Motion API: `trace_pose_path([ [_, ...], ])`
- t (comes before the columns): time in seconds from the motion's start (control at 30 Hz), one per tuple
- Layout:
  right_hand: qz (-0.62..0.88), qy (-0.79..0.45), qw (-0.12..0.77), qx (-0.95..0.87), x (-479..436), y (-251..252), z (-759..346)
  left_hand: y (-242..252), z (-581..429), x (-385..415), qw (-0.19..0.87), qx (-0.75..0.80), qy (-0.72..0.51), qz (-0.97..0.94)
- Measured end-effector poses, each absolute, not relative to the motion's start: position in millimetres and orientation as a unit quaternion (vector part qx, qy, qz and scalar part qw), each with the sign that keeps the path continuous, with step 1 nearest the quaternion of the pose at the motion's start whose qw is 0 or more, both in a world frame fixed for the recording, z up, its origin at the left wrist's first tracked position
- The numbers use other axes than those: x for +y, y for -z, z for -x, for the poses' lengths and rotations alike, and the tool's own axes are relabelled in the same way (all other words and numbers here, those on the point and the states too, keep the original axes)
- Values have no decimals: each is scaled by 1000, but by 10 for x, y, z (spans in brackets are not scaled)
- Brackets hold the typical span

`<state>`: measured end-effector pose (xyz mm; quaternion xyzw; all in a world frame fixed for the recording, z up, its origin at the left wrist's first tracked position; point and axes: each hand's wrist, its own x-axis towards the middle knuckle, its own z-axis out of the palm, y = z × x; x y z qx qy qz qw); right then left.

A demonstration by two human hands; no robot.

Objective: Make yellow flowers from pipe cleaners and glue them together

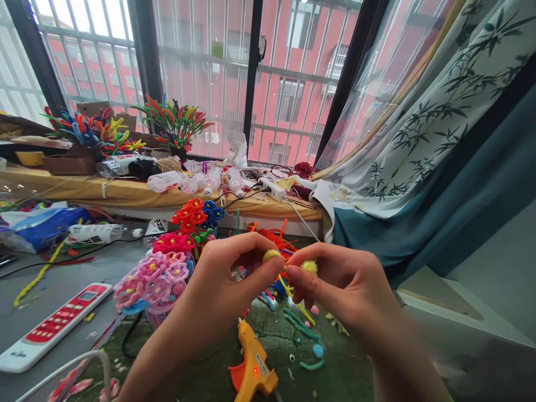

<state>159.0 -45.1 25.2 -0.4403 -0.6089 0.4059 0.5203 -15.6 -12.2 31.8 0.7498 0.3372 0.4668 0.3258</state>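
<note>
My left hand (234, 273) is closed in a pinch, with a small pale-yellow fuzzy piece (272, 254) at its fingertips. Facing it, my right hand (339, 285) pinches a second yellow fuzzy piece (310, 266). The fingertips of both hands nearly meet above the table; whether the two pieces are joined is hidden. Below them on the dark green surface lies an orange-yellow glue gun (253, 363) with a red light on. Around it are a yellow pipe cleaner (298, 301), teal pipe cleaner bits (301, 326), a blue pom-pom (318, 350) and a googly eye (292, 358).
Left of my hands stand pink and purple pipe-cleaner flowers (157, 276). A red-and-white remote (56, 326) and a plastic bottle (98, 233) lie at left. The window ledge (125, 192) holds bottles, a power strip (272, 188) and potted pipe-cleaner plants (176, 120). Curtains (422, 139) hang at right.
</note>
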Motion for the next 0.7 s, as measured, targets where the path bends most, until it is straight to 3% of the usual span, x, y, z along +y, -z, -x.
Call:
trace_pose_path([
  [0.17, 403, -400, 576, -588, -479, -265, -1588, -329, 152, -126, 393, 308, -468, -730],
  [0.7, 352, -438, 605, -563, -494, -283, -1593, -381, 161, -195, 422, 310, -454, -721],
])
